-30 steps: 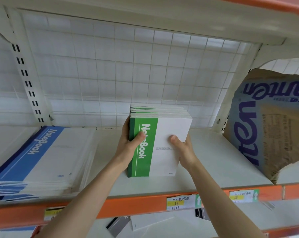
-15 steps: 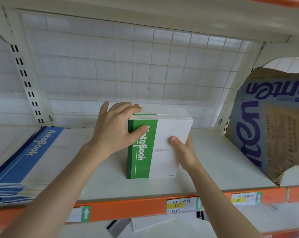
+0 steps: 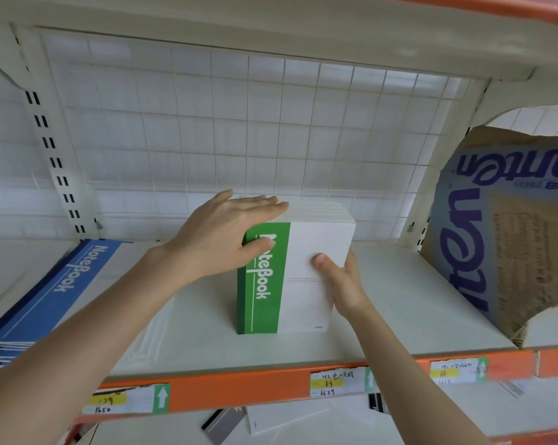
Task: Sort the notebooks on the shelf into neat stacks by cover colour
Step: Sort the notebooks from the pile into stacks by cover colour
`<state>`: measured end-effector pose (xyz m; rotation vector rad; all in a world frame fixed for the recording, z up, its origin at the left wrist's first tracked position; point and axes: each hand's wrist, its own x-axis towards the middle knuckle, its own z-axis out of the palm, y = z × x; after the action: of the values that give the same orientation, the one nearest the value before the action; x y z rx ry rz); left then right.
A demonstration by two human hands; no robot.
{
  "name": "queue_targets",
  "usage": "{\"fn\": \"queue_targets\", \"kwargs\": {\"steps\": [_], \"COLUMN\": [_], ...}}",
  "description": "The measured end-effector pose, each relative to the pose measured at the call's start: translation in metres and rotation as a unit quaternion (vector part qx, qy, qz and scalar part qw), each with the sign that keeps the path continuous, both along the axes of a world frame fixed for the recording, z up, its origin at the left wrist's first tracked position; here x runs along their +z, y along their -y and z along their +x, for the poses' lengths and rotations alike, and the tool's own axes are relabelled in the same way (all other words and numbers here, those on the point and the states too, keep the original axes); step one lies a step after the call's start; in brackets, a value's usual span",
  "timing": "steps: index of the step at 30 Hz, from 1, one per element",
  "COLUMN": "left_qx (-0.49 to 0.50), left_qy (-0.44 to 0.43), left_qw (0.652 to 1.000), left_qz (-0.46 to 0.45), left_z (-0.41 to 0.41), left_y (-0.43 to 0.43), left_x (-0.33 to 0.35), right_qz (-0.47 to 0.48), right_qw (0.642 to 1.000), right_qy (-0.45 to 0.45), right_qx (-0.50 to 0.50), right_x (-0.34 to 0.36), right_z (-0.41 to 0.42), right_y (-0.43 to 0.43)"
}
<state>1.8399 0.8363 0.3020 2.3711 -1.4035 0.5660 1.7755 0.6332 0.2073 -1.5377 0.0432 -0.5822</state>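
Observation:
A stack of green-and-white notebooks (image 3: 303, 277) lies flat in the middle of the shelf (image 3: 415, 303), its green spine strip on the left. My left hand (image 3: 226, 236) lies over the stack's far left corner, fingers straight across the back edge and thumb on the green cover. My right hand (image 3: 341, 277) holds the stack's right side, thumb on the white cover and fingers hidden behind the edge. A stack of blue-and-white notebooks (image 3: 56, 290) lies at the left of the same shelf.
A torn brown cardboard box (image 3: 502, 232) with purple lettering stands at the right of the shelf. A white wire grid (image 3: 239, 130) closes the back. The orange front rail (image 3: 239, 390) carries price labels. More notebooks lie on the shelf below (image 3: 284, 419).
My left hand left the stack's left side and rose to its far top corner, fingers now stretched over the back edge. My right hand stays on the right side.

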Motion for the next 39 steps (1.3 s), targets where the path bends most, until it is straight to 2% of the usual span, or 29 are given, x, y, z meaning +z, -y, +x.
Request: {"fn": "queue_targets", "kwargs": {"steps": [3,6,8,11,13,15,18,24,28,32,36,39], "left_qx": [-0.025,-0.065,-0.072,-0.040,-0.028,-0.014,0.000,0.018,0.015,0.043,0.043,0.056], "left_qy": [-0.048,-0.148,-0.286,-0.459,-0.512,-0.525,-0.525,-0.522,-0.493,-0.420,-0.405,-0.431], "left_qw": [0.997,0.968,0.907,0.815,0.766,0.742,0.738,0.763,0.793,0.836,0.838,0.831], "left_qz": [-0.061,-0.191,-0.300,-0.351,-0.388,-0.417,-0.424,-0.380,-0.356,-0.351,-0.363,-0.348], "left_z": [0.001,0.006,0.001,-0.006,-0.011,-0.012,-0.008,-0.009,-0.008,-0.007,-0.004,-0.001], "left_y": [0.003,0.004,0.003,0.016,0.028,0.036,0.037,0.033,0.029,0.029,0.028,0.029], "left_x": [-0.005,-0.024,-0.045,-0.078,-0.091,-0.095,-0.099,-0.112,-0.111,-0.111,-0.099,-0.078], "right_qz": [-0.004,0.000,0.000,0.005,0.009,0.010,0.010,-0.010,-0.055,-0.097,-0.076,-0.044], "right_qw": [1.000,1.000,1.000,1.000,1.000,1.000,1.000,0.999,0.997,0.992,0.994,0.993], "right_qy": [0.000,-0.001,-0.004,-0.014,-0.011,-0.012,-0.015,-0.021,-0.043,-0.074,-0.084,-0.112], "right_qx": [0.003,0.000,-0.003,0.013,0.019,0.019,0.023,0.029,0.030,0.013,-0.008,0.003], "right_x": [0.000,-0.002,-0.002,-0.001,-0.001,0.000,-0.001,-0.007,-0.008,-0.013,-0.005,0.017], "right_z": [-0.001,-0.002,-0.003,-0.004,-0.004,-0.004,-0.004,-0.007,-0.008,-0.009,-0.003,0.004], "right_y": [0.001,0.002,0.001,0.000,0.000,-0.001,-0.002,-0.001,0.003,0.007,0.004,0.001]}}
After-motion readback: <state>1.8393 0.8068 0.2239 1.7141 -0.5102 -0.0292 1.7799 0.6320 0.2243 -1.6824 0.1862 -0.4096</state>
